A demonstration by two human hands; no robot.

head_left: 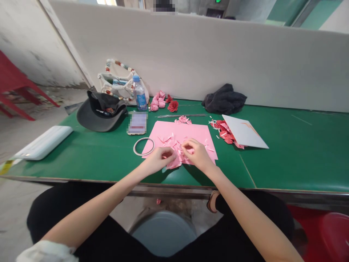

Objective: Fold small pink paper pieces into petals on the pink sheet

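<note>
My left hand [159, 160] and my right hand [197, 154] work close together over a pink paper sheet [177, 133] on the green table [286, 153]. Pink paper scraps [174, 153] lie heaped between them. Each hand's curled fingers pinch a small pink paper piece [181, 150], partly hidden by the fingers. A thin white ring [143, 146] lies just left of the sheet, near my left hand. Beyond the sheet are a small pile of pink paper pieces [182, 119] and several thin wires [182, 115].
Paper roses [160, 100] stand at the back, beside a water bottle [140, 94], beaded bag [120, 82], cap [100, 111] and phone [137, 123]. Red scraps [225, 133], a white card [244, 131] and dark cloth [224, 99] lie right. A white pad [43, 142] sits left.
</note>
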